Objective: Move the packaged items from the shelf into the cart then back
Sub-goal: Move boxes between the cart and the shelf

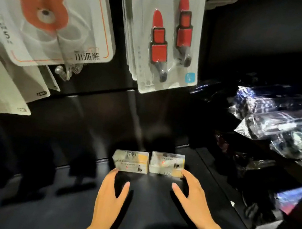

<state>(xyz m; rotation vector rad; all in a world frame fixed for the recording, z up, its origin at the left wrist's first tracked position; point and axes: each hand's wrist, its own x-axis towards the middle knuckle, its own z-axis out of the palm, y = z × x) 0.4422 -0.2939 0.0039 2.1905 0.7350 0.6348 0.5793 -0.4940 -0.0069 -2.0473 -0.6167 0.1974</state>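
Both hands are spread, fingers straight and apart, clamped on nothing. The left hand [110, 195] reaches forward with its fingertips at the near lower corner of the left box [130, 160]; whether they press it or only brush it cannot be told. The right hand [192, 193] lies just beside the right box [167, 164], its fingertips at that box's near right corner.

The two small clear boxes sit side by side on the dark shelf [152, 203], nearly touching, labels facing up (the print is too blurred to read).

Above them hang carded packs: a pair of red lipstick-shaped clips [169, 38] in a clear blister, and to the left an orange bear-shaped item [42, 8] on a white card. To the right, shiny plastic-wrapped bundles [283, 123] are stacked on shelving.
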